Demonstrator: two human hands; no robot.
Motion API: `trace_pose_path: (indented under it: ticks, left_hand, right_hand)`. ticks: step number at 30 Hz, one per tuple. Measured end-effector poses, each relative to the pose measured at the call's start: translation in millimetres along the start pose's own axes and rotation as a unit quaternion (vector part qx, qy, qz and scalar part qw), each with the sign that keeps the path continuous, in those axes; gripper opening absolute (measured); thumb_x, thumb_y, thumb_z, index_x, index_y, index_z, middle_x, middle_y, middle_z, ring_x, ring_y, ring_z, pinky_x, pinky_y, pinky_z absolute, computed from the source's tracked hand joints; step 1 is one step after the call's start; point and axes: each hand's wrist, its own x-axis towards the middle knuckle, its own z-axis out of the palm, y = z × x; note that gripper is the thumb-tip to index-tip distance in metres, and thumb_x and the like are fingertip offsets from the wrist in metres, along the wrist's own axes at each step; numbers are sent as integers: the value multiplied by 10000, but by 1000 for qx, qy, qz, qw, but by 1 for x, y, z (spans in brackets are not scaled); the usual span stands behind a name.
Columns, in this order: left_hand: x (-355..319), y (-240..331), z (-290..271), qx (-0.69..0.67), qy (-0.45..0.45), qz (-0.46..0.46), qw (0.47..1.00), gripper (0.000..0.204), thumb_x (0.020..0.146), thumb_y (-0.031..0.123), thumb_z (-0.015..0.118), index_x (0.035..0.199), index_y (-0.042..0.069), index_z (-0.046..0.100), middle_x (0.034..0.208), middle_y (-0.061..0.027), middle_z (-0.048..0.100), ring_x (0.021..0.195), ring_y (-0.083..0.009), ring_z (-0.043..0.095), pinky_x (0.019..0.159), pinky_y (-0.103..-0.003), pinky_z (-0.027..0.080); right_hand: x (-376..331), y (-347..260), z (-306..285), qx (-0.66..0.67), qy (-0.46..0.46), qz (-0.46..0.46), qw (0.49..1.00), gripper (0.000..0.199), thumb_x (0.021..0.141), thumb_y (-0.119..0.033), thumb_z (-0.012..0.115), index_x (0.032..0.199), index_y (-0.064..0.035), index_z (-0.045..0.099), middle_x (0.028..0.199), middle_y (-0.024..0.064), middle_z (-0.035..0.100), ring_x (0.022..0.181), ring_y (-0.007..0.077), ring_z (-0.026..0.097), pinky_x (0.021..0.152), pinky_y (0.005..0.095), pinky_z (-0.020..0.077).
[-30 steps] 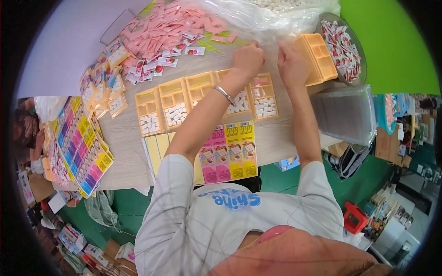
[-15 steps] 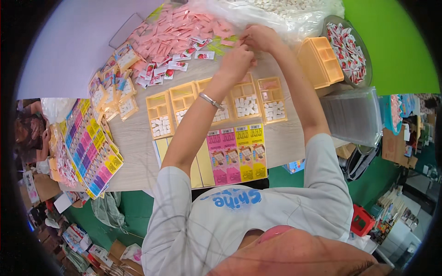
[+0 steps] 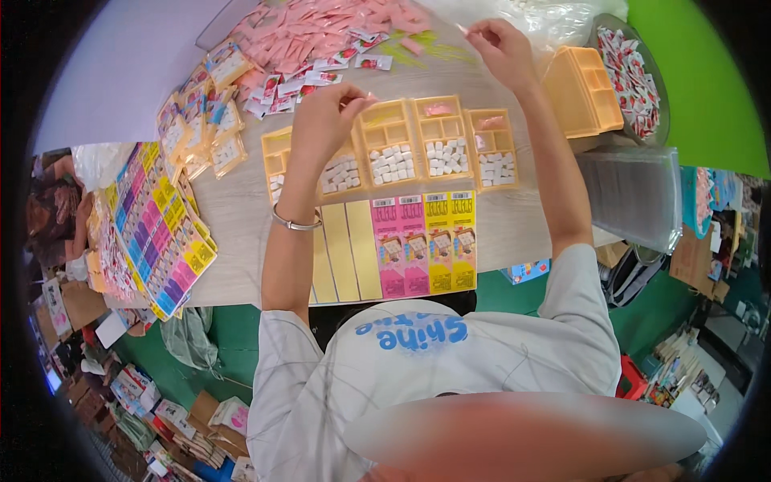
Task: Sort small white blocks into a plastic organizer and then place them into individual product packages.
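Observation:
Several pale yellow compartment trays (image 3: 391, 136) stand in a row, with small white pieces (image 3: 392, 163) in their near sections. Above the second tray, my left hand (image 3: 315, 127) is closed in a pinch, the tip of a small pink sachet (image 3: 371, 98) showing at its fingertips. Two trays at the right have pink sachets (image 3: 438, 109) in their far sections. My right hand (image 3: 504, 52) is raised beyond the row, thumb and finger pinched on a small pale thing I cannot make out. Thin yellow-green strips (image 3: 438, 50) lie between my hands on the table's far side.
Beyond the trays are a heap of pink sachets (image 3: 321, 28) and strawberry-printed packets (image 3: 321, 78). Filled packs (image 3: 201, 132) and colourful card sheets (image 3: 161, 241) lie left. Stacked trays (image 3: 580, 92), a packet bowl (image 3: 630, 80) and clear covers (image 3: 630, 193) stand right. Printed cards (image 3: 422, 245) lie near me.
My hands have moved apart from beside the pink heap. The left has come back toward the trays with a pink sachet; the right has shifted rightward.

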Motion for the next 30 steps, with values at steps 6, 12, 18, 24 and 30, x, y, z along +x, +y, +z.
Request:
trace_pose_path:
  ticks: [6,12,18,24,30]
  left_hand:
    - [-5,-22,12,143,22,92,985,223,825,231,790,979,71,776,812,-80,698,860,-270,646,770,-376,514]
    - [-32,-27,33,184,141,222,947,148,839,174,747,969,114,786,960,-48,689,945,-262,626,855,-399,480]
    - [-33,-32,37,200,136,194,951,150,890,184,681,1001,138,770,969,-38,687,995,-237,616,931,-405,438]
    - [-37,-32,46,222,166,246,929,135,838,145,651,928,117,748,933,-21,684,963,-214,618,921,-398,436]
    - [-43,-37,46,230,164,243,928,119,832,166,687,929,149,754,922,-18,690,949,-206,625,926,-391,431]
  right_hand:
    - [-63,-77,53,-78,-70,-110,988,72,851,-155,728,901,-108,749,796,63,677,679,225,665,620,349,528]
    - [-79,-76,78,-99,-53,-105,988,89,863,-232,715,873,-149,744,813,42,661,715,287,677,634,400,542]
    - [-80,-82,80,-147,-57,-94,983,103,888,-247,723,937,-159,746,831,40,653,715,281,678,621,403,537]
    - [-76,-80,80,-198,-56,-89,975,160,928,-305,699,946,-151,738,855,60,661,714,283,676,619,405,534]
    - [-51,-79,62,-54,32,-38,997,191,939,-287,720,942,-96,724,815,53,658,663,190,636,596,325,505]
